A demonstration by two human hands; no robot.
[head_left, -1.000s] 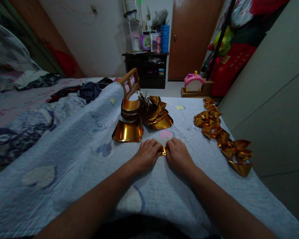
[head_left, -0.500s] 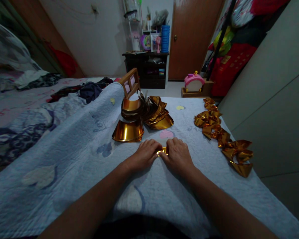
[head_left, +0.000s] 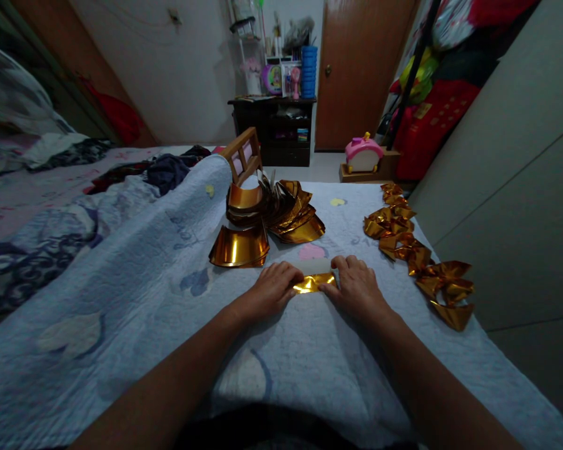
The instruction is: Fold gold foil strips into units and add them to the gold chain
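Observation:
A small folded strip of gold foil paper [head_left: 313, 283] lies on the pale blue quilt [head_left: 136, 275] between my hands. My left hand [head_left: 274, 289] presses its left end with curled fingers. My right hand [head_left: 358, 286] presses its right end, fingers bent over the paper's edge. Just beyond my hands, a stack of curved gold foil sheets [head_left: 267, 219] fans out on the quilt. A row of finished folded gold pieces [head_left: 417, 253] runs along the quilt's right side.
A small wooden frame [head_left: 243, 155] stands behind the foil stack. Dark clothes [head_left: 169, 170] lie on the bed at left. A pale cabinet wall [head_left: 511, 187] rises at right. A dark shelf unit [head_left: 276, 128], a pink toy [head_left: 362, 154] and a door [head_left: 361, 69] stand at the back.
My hands have moved apart, the right one sliding right. More of the gold strip now shows between them.

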